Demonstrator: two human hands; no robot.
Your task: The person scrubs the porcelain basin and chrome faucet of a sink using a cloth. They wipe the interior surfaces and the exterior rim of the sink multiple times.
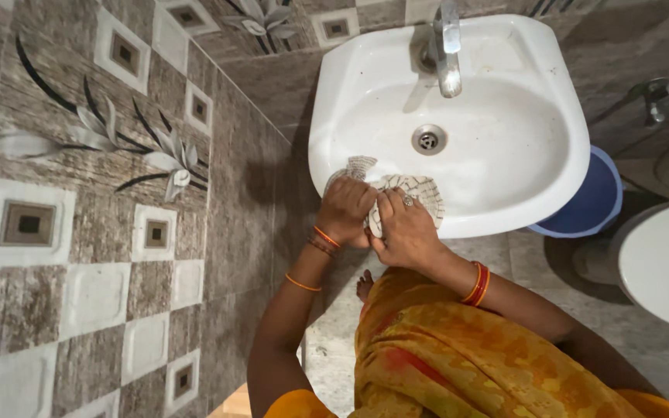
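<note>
Looking down, I see the white ceramic wash basin [505, 178] ahead of both hands, its bowl looking clean and dry. The blue plastic bucket [594, 197] sits well right of them. The crumpled white checked cloth [412, 192] lies on the near rim, gripped by 2 hands: left hand [344, 210] and right hand [404, 232] both closed around it. I judge wiping midway.

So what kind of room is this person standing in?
Most likely a home bathroom. A white wall-hung washbasin with a chrome tap sits against patterned tiled walls, and the white toilet shows at the right. Both hands hold a checked cloth on the basin's rim.
</note>
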